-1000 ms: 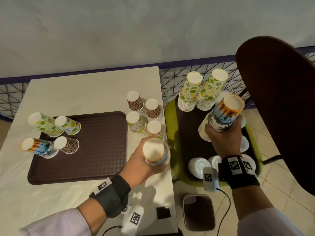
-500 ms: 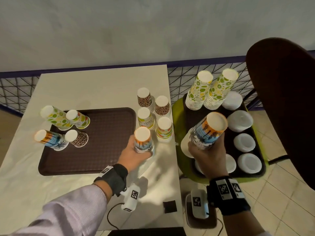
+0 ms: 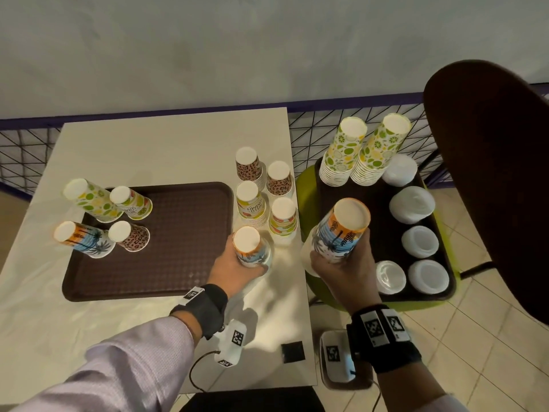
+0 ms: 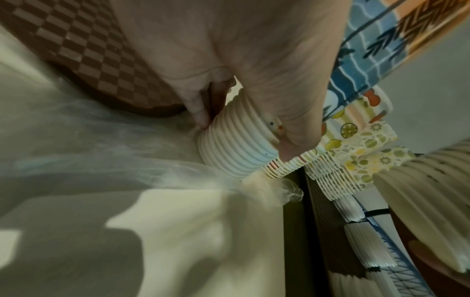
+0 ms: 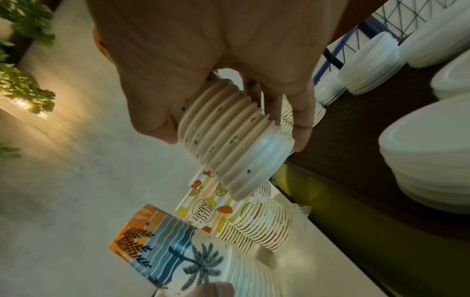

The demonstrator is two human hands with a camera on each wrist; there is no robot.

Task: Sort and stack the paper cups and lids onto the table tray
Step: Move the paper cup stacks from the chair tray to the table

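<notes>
My left hand (image 3: 246, 264) grips a small stack of palm-print cups (image 3: 251, 248), upside down, just right of the brown table tray (image 3: 178, 263). In the left wrist view thumb and fingers curl round that stack's ribbed rims (image 4: 236, 152), which meet the tabletop. My right hand (image 3: 338, 263) holds a bigger palm-print stack (image 3: 341, 230) tilted in the air over the gap between the table and the stool tray; its rims (image 5: 229, 144) show in the right wrist view. Palm (image 3: 80, 239), leopard (image 3: 129, 236), lime (image 3: 89, 200) and summer (image 3: 130, 202) cups stand at the tray's left end.
Leopard (image 3: 248, 166) and summer-print (image 3: 251, 203) stacks crowd the table's right edge. A second brown tray (image 3: 383, 233) on a green stool carries two lime-print stacks (image 3: 344, 153) and several piles of white lids (image 3: 411, 203). A dark chair back (image 3: 490, 173) rises at the right.
My left hand brought its palm stack down and left, next to the table tray. My right hand carried its stack left, off the stool tray toward the table edge.
</notes>
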